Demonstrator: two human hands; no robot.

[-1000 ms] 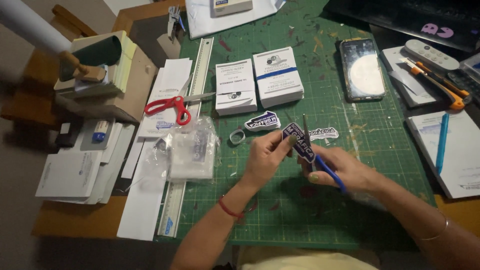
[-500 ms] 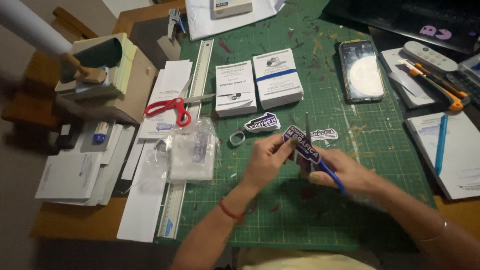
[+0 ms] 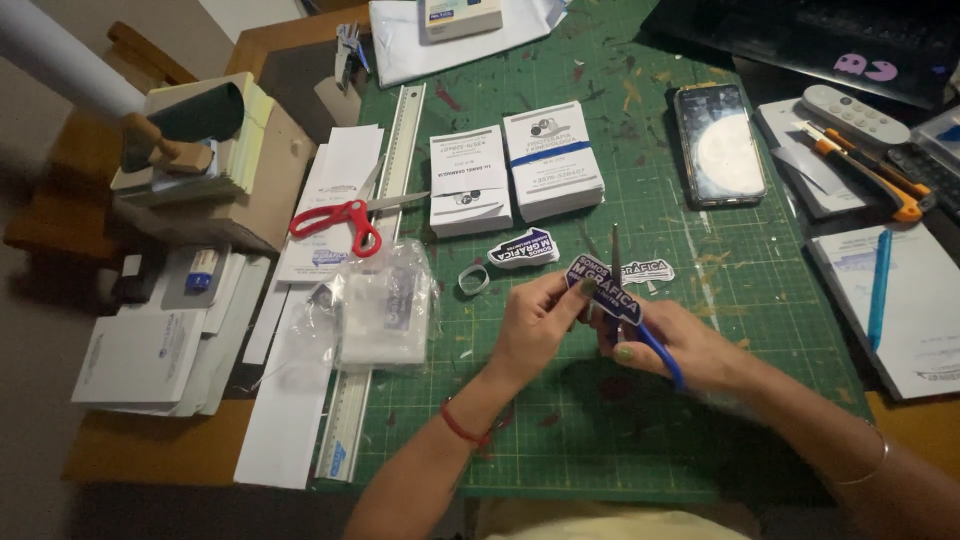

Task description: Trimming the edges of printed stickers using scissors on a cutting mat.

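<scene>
Trimming is under way above the green cutting mat [image 3: 600, 420] on the surface. Left hand [image 3: 535, 325] pinches the dark printed sticker [image 3: 603, 288] at its edge; right hand [image 3: 680, 345] grips blue-handled scissors [image 3: 640, 325], blades upright behind it. Judged next: rotate sticker, follow outline.

Left hand [image 3: 535, 322] pinches sticker [image 3: 603, 287]; right hand [image 3: 680, 345] grips blue scissors [image 3: 640, 320].

sticker [image 3: 603, 287] in hands above mat [image 3: 600, 440]; ruler [image 3: 375, 300] left, phone [image 3: 720, 143] behind.
</scene>
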